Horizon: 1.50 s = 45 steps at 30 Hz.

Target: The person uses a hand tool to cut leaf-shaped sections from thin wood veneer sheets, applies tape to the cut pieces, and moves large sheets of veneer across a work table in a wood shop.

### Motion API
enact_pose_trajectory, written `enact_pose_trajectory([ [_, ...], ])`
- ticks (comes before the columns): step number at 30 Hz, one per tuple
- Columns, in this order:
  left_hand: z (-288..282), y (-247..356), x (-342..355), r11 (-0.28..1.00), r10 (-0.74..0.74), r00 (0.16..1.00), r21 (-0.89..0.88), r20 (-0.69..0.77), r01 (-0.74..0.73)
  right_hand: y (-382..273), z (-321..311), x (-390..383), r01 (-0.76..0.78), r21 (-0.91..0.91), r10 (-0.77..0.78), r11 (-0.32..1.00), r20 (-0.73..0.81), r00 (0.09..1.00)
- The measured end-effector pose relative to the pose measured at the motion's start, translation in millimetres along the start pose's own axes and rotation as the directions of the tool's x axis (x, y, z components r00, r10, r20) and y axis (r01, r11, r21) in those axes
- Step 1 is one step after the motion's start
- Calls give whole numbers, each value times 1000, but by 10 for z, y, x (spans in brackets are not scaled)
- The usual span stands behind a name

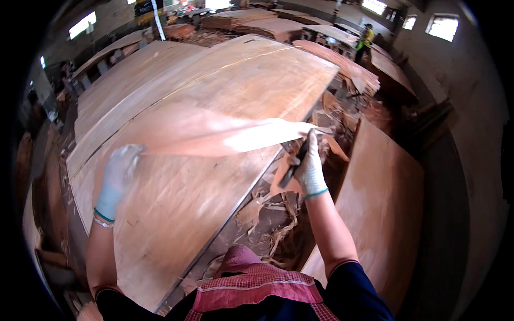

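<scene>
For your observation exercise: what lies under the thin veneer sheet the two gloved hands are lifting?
Under the lifted veneer sheet lies a stack of large veneer sheets, its top face showing. The raised sheet hides part of that face; lower layers show only as edges.

Over the stack: the broad top of the veneer stack [214, 176] lies flat and open, crossed only by the lifted veneer strip [225, 136].
Gap on the right: between the stack's edge and the leaning veneer sheet [380, 198], a narrow trough choked with torn veneer scraps [267, 219].
Far end: more scraps and a broken pile [353, 72] block the stack's corner.
Left side: dim, crowded by neighbouring stacks [115, 48].
</scene>
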State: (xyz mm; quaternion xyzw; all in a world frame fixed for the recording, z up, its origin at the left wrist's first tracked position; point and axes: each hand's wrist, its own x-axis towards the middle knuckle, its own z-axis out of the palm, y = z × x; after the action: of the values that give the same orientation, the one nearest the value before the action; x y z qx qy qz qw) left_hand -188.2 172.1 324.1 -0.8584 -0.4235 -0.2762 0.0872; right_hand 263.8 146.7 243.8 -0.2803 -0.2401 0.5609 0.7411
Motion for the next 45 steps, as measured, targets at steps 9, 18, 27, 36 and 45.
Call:
enact_pose_trajectory([
  [9,1657,-190,-40,884,-427,895,266,126,384,586,314,1745,111,-412,-174,905,-118,978],
  [18,2791,151,1221,836,-484,853,184,-193,516,128,686,2417,154,-535,-228,831,-76,971],
  [27,3237,411,2908,951,-310,950,-9,-46,310,-1058,-481,3434,275,-496,-418,824,-204,885],
  [36,4601,1936,6536,911,342,919,-308,197,-274,-3052,-2938,4048,152,-237,-218,959,-283,934],
  [45,4942,2534,10174,977,191,979,-113,67,-183,-3944,-3761,4319,-286,-477,220,831,-190,957],
])
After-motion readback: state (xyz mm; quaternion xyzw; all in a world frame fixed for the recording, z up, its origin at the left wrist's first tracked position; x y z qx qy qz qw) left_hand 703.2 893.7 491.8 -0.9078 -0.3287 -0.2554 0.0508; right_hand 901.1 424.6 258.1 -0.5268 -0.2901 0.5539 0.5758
